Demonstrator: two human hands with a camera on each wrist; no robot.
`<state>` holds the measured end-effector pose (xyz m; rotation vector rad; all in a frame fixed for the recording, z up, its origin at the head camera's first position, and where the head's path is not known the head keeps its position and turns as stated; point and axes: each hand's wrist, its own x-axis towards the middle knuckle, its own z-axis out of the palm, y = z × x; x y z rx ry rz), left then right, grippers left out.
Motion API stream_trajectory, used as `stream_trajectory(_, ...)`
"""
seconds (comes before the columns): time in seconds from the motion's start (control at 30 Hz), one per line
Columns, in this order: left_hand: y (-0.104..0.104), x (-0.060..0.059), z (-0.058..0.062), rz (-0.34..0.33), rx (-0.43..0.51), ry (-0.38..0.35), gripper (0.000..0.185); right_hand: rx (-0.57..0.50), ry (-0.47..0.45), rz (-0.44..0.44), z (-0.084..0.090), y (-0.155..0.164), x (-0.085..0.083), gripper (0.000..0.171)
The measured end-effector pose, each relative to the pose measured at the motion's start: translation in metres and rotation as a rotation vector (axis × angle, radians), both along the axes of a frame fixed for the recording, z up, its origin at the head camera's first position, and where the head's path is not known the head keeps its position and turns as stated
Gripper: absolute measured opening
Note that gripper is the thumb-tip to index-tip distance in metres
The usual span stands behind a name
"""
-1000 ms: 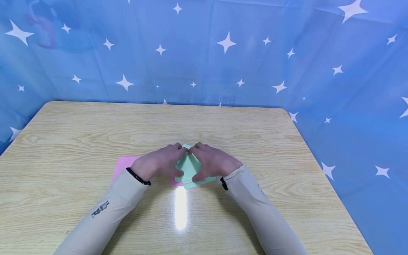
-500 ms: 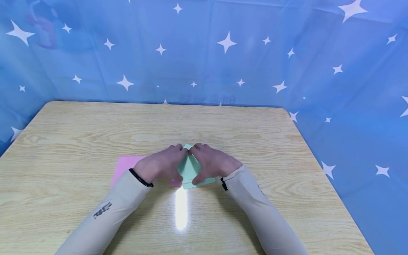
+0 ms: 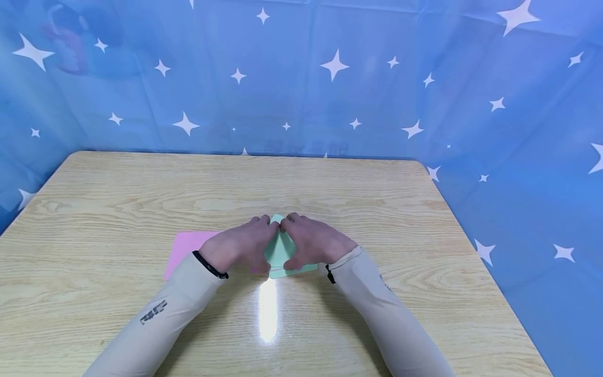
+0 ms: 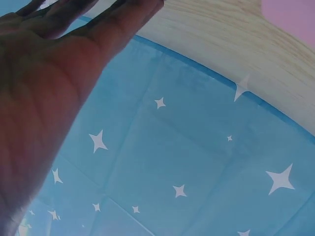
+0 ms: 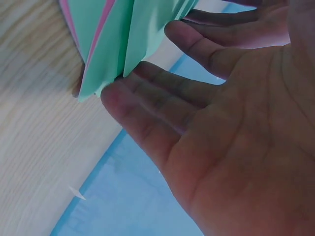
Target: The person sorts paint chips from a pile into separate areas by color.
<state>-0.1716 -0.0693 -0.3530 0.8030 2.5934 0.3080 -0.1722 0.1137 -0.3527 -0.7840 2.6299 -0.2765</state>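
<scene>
Several thin mint-green sheets (image 3: 279, 251) lie between my two hands at the middle of the table, with pink edges showing among them in the right wrist view. My left hand (image 3: 242, 242) arches against their left side. On the right side sits my right hand (image 3: 317, 241), its thumb at the near edge and its fingers at the far edge. The fingertips of both hands nearly meet. Close up, the right hand's lightly bent fingers (image 5: 142, 120) touch the edges of the upright-looking green sheets (image 5: 135, 39). The left palm (image 4: 54, 73) shows extended fingers; what its fingertips touch is hidden.
A pink sheet (image 3: 190, 246) lies on the wooden table (image 3: 141, 199) at the left, partly covered by the left forearm. Behind and to the right hangs a blue curtain (image 3: 301, 84) with white stars. A bright light reflection shows near the front.
My left hand has shifted slightly right, closer in on the green sheets, whose left part is now more covered. More of the pink sheet shows. The right hand stays almost still.
</scene>
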Motion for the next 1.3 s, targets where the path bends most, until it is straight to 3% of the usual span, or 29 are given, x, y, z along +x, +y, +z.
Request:
stream_trajectory(0.13, -0.004, -0.001, 0.005, -0.018, 0.027, 0.015, 0.076, 0.014, 0.044, 0.019, 0.004, 0.001, -0.001, 0.065)
stream_trajectory(0.4, -0.021, -0.002, 0.027, -0.037, 0.132, 0.152, 0.07, -0.075, 0.17, 0.04, 0.028, 0.011, -0.001, 0.06)
stream_trajectory(0.63, -0.038, 0.0, 0.05, -0.004, 0.335, 0.139, 0.069, -0.228, 0.233, 0.02, 0.052, 0.022, 0.003, 0.061)
stream_trajectory(0.8, -0.043, 0.003, 0.061, 0.002, 0.372, 0.144, 0.067, -0.268, 0.284, 0.052, 0.061, 0.028, 0.005, 0.064)
stream_trajectory(1.0, -0.044, 0.006, 0.065, -0.008, 0.379, 0.171, 0.068, -0.269, 0.321, 0.081, 0.067, 0.03, 0.008, 0.064)
stream_trajectory(1.3, -0.034, 0.003, 0.064, -0.055, 0.386, 0.182, 0.068, -0.258, 0.304, 0.058, 0.064, 0.039, 0.012, 0.061)
